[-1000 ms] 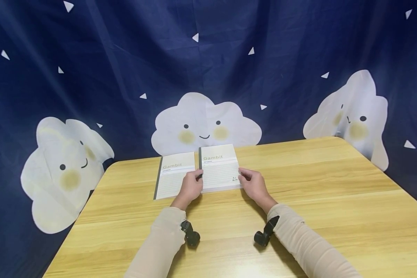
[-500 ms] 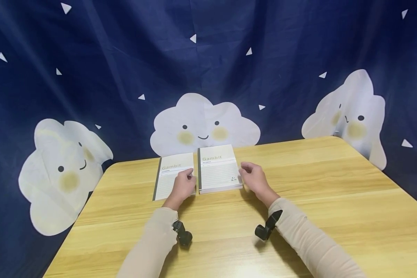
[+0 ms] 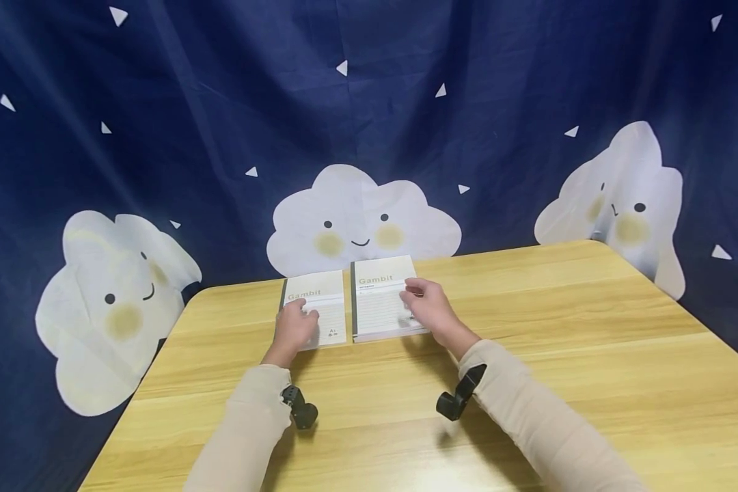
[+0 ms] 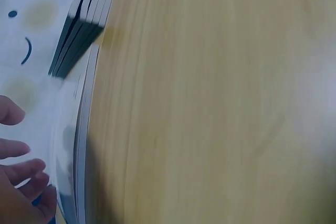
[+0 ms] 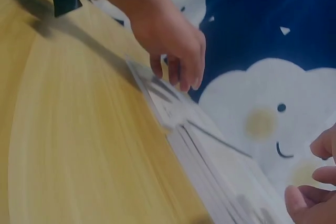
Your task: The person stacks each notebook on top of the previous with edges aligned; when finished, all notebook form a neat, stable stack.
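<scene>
Two paper-covered "Gambit" notebook piles lie side by side on the table. The left notebook (image 3: 331, 320) is the lower one. The right stack of notebooks (image 3: 375, 313) is taller, and several dark spines show at its side in the left wrist view (image 4: 79, 45). Over the left notebook's left part is my left hand (image 3: 292, 328), its fingers loosely bent and gripping nothing. In the right wrist view that left hand (image 5: 170, 40) hovers above the cover, fingertips down. My right hand (image 3: 433, 311) is over the right edge of the stack, fingers relaxed with nothing between them.
The wooden table (image 3: 529, 383) stretches to both sides and toward me. Behind its far edge hangs a dark blue curtain (image 3: 393, 123) printed with smiling clouds. A small black camera (image 3: 304, 413) sits on the left wrist, another (image 3: 452, 404) on the right.
My left hand has let go of the right stack's left edge and moved left over the left notebook. My right hand has left the stack's right side and shifted up over its cover.
</scene>
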Tool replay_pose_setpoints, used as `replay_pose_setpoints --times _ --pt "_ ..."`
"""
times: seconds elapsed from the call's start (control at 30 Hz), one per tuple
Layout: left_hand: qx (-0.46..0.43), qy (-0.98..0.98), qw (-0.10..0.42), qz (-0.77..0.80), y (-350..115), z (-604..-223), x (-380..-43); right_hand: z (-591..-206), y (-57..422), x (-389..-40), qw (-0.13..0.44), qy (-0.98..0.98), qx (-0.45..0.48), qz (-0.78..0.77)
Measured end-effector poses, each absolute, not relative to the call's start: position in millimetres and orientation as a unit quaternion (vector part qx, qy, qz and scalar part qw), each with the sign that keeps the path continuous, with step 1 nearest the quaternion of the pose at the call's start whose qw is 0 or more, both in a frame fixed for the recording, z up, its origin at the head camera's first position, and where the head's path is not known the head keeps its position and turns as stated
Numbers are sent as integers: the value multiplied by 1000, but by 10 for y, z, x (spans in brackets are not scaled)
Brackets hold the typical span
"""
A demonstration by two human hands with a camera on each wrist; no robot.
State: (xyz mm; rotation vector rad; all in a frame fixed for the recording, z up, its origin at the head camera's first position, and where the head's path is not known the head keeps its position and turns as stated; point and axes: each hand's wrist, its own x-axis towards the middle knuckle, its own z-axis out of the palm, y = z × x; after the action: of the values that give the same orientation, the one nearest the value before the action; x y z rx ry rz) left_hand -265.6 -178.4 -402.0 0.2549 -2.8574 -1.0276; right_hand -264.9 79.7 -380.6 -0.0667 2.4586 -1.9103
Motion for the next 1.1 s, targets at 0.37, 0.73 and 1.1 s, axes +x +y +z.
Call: replay_pose_setpoints --times 0.37,0.73,1.1 --pt "128 -953 30 -274 -2160 -3978 -2548 -3734 261 -2600 129 727 -42 -673" --pt "142 -954 4 -264 -2246 -4007 -2544 -3640 -213 -2525 197 732 -51 -650" --pt "137 -955 -3 -262 -2236 -3991 -2548 -3732 -442 -2493 221 733 -43 -642"
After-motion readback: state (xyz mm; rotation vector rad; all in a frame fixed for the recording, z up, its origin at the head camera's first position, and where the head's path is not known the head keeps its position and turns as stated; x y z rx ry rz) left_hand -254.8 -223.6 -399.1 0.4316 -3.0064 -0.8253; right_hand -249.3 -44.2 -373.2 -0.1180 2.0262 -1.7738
